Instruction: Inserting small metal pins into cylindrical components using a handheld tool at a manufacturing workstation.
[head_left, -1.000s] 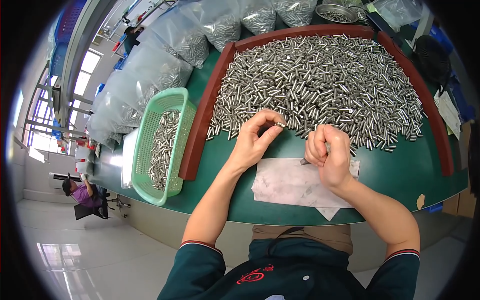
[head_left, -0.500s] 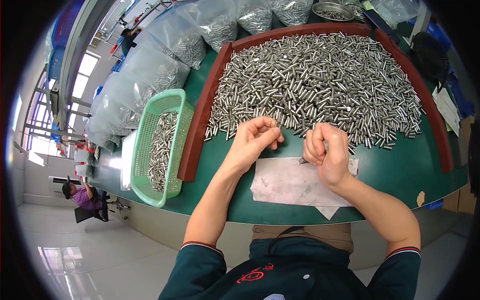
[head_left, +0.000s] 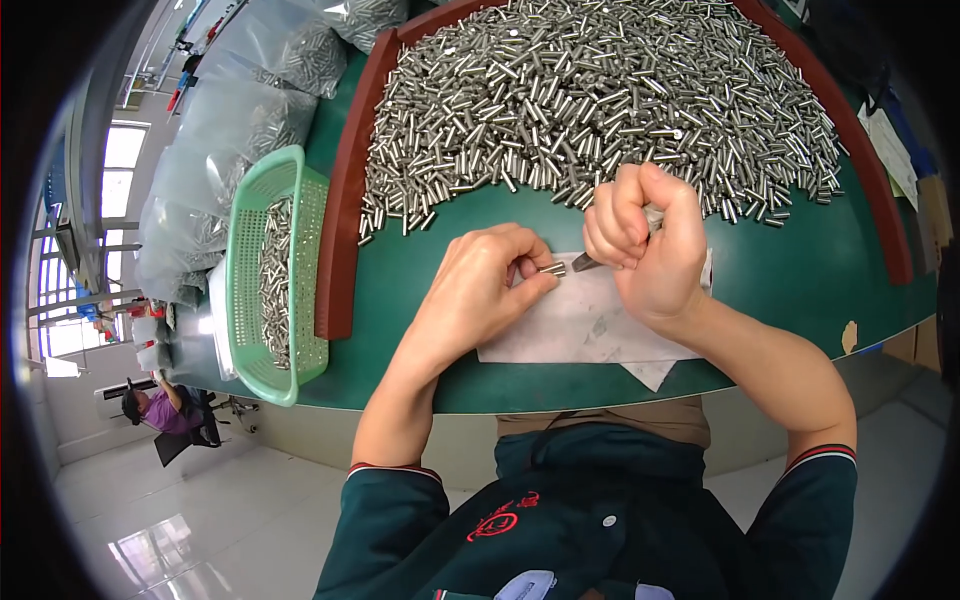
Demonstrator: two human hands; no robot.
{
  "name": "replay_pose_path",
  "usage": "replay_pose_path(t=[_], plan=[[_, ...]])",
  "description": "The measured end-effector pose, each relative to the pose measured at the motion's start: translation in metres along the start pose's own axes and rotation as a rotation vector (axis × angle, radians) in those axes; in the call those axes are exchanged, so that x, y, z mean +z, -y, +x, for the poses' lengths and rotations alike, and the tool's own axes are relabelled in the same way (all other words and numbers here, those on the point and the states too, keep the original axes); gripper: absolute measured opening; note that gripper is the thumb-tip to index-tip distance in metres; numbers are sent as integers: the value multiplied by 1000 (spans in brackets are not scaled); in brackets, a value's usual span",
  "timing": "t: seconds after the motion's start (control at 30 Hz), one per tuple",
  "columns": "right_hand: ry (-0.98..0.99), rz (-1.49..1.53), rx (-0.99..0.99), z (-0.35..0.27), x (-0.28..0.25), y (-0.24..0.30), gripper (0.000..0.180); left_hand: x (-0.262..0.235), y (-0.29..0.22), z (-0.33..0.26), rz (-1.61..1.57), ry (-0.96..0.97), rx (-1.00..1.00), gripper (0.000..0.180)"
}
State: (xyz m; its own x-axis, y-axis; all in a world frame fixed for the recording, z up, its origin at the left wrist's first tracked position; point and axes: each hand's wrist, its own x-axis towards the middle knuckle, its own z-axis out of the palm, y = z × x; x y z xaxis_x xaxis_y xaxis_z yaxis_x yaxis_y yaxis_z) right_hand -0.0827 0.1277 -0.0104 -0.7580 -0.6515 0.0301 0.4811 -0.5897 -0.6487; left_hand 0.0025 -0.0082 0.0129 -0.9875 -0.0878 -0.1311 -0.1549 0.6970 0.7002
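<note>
Fingers of my left hand pinch a short metal pin, thumb and forefinger clamped on its near end so the rest pokes out toward my other hand. My right hand is balled into a fist around a thin pointed tool, whose tip sticks out from under my curled fingers and meets, or very nearly meets, the free end of the pin. Both hands hover just above a white sheet of paper spread on the green table. Just beyond my knuckles lies a wide heap of silver pins, hemmed in by a curved dark red rail that runs off to the left of my left hand. Farther left of that rail stands a green plastic basket partly filled with more pins. Past it, well away from my fingers, clear plastic bags of the same pins are stacked along the table's far left edge.
</note>
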Motion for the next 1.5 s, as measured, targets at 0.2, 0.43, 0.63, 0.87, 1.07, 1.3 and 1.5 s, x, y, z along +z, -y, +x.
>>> replay_pose_path(t=[0.2, 0.43, 0.63, 0.87, 1.07, 1.3, 1.5], plan=[[-7, 24, -3, -2, 2, -5, 34, 2, 0, 2, 29, 8, -9, 14], [-9, 29, -8, -3, 2, -6, 33, 2, 0, 1, 43, -11, -8, 16], [-23, 47, -11, -4, 5, -7, 34, 2, 1, 0, 42, -17, -17, 16], [-34, 39, -14, -5, 6, -6, 34, 3, 0, 1, 45, -26, -14, 16], [-18, -72, 3, -7, 7, -7, 36, 3, 0, 1, 40, -24, -25, 17], [19, -350, -150, -14, 13, -16, 38, 1, -8, 5, 50, -2, -96, 15], [14, -289, -49, -11, 10, -10, 33, 1, -4, 2, 69, -9, -82, 16]])
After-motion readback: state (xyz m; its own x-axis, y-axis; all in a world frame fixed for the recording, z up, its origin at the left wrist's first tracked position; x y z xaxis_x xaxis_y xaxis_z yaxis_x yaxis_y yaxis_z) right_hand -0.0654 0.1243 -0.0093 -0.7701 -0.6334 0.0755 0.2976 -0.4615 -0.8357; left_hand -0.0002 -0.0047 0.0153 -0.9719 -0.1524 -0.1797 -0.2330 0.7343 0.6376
